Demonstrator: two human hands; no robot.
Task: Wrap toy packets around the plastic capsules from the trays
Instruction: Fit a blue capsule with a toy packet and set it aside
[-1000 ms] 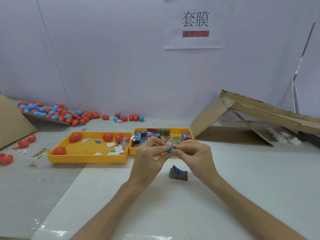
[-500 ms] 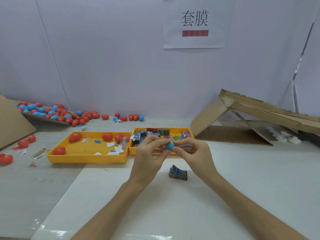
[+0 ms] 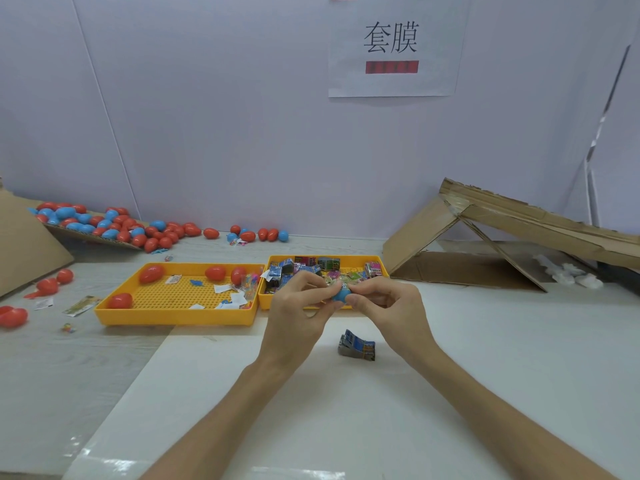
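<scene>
Two bare forearms enter from the near edge of the grey worktop (image 3: 62, 375), over a white sheet (image 3: 502, 358) laid on it. A small stack of folded blue-and-silver printed toy packets (image 3: 356, 345) lies on the sheet near the worktop's middle, just beside the right wrist and not touched.

Above the stack, a small blue plastic capsule (image 3: 341, 294) is held clear of the surface between both hands. The left hand (image 3: 298, 308) is curled, with thumb and fingertips pinched on the capsule's left side. The right hand (image 3: 393, 306) is curled likewise, with thumb and forefinger pinched on its right side. Whether a packet is already round the capsule cannot be told.

Behind the hands, two yellow perforated plastic trays are set side by side.
- Left tray (image 3: 173, 318): four red egg-shaped plastic capsules (image 3: 151, 274) and paper scraps.
- Right tray (image 3: 346, 259): loose printed packets (image 3: 280, 271), partly hidden by the hands.

At the far left corner, a heap of red and blue capsules (image 3: 104, 225) is spread over a tilted cardboard sheet. More lie loose along the far edge and the left edge. At the far right corner, a folded brown cardboard panel (image 3: 502, 223) is propped like a tent. A white paper sign (image 3: 391, 46) printed 套膜, with a red bar beneath, is fixed to the wall.
</scene>
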